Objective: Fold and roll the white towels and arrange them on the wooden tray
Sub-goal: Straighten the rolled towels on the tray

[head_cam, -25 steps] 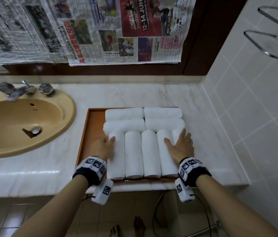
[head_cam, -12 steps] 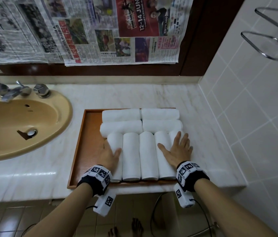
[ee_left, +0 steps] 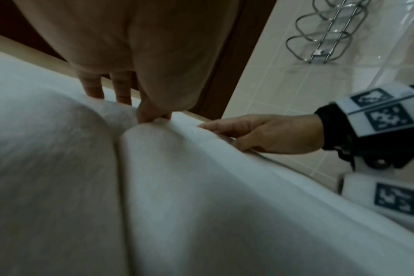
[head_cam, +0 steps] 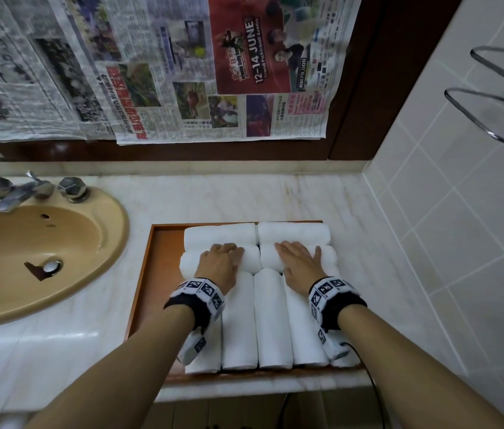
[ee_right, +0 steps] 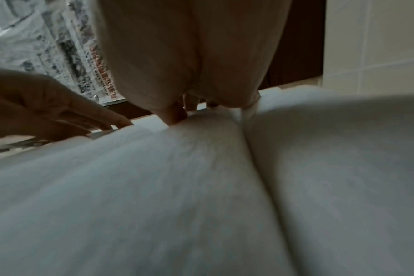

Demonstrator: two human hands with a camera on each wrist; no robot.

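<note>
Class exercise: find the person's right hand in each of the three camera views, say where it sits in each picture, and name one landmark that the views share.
Head view: right hand lies right of centre, flat on a crosswise rolled towel.
Left wrist view: right hand reaches in from the right edge, fingers on the towels.
Right wrist view: right hand fills the top centre, seen from behind.
Shared landmark: the white towels; also the newspaper in the head and right wrist views.

L hand seen from below, palm over white rolled towels, fingertips touching the cloth at a seam btwn two rolls. R hand w/ marker wristband lies flat on the towel edge, fingers straight. Wire rack on the tiled wall behind. Pic blurry.
</note>
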